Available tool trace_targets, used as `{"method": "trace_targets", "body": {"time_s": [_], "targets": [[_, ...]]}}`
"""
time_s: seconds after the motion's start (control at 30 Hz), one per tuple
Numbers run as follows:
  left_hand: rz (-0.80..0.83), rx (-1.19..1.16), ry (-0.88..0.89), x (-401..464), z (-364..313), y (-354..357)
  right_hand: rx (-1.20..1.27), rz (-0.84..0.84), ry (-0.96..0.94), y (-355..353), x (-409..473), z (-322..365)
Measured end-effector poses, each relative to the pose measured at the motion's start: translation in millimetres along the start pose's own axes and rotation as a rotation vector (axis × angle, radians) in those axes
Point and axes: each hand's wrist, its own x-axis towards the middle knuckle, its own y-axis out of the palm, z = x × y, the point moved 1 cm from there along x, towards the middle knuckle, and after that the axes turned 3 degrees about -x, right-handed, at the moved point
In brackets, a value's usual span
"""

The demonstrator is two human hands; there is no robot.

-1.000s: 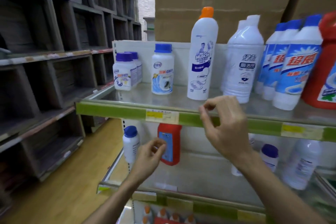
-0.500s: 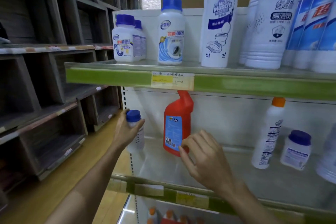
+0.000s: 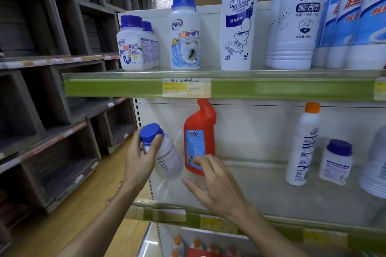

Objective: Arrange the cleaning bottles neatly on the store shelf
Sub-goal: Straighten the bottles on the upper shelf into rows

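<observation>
Two shelves tell different stories. On the upper shelf [image 3: 219,87] the cleaning bottles stand upright in a fair row: a pair of squat blue-capped jars [image 3: 133,45] at the left end, a taller blue-capped bottle [image 3: 184,33] beside them, then tall white toilet-cleaner bottles [image 3: 238,19] running to the right. That level looks close to finished.

The middle shelf [image 3: 271,192] is the one in hand, and it looks unfinished. Its bottles stand well apart: a red angled-neck bottle [image 3: 199,137] towards the left, an orange-capped white bottle [image 3: 301,146] and a small purple-capped jar [image 3: 336,162] further right, with bare shelf between them.

The left hand [image 3: 140,160] has its grip closed around the neck and cap of a small blue-capped bottle [image 3: 165,152], which is tilted and lifted clear of the middle shelf, just left of the red bottle. The right hand [image 3: 217,185] is open, its fingertips [image 3: 198,160] touching the red bottle's lower label without clasping it.

Judging by this, the tilted bottle has yet to be set down, and the spread-out bottles on this shelf likely need closing up.
</observation>
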Motion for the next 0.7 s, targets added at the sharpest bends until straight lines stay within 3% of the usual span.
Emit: {"method": "trace_targets", "body": {"time_s": [0.2,0.4,0.53,0.7], "targets": [[0.055,-0.179,0.127,-21.6,-62.5,-11.2,0.239,0.034,0.034,-15.3,2.2,33.4],[0.095,-0.432,0.039,-13.6,-117.5,-26.4,0.413,-0.173,0.045,-56.4,21.2,74.6],[0.149,-0.526,-0.039,12.1,-170.3,-30.9,0.521,-0.149,0.169,-97.2,43.3,101.4],[0.238,-0.647,-0.206,56.6,-240.3,-29.7,1.072,-0.006,0.310,-157.8,85.4,127.0]]}}
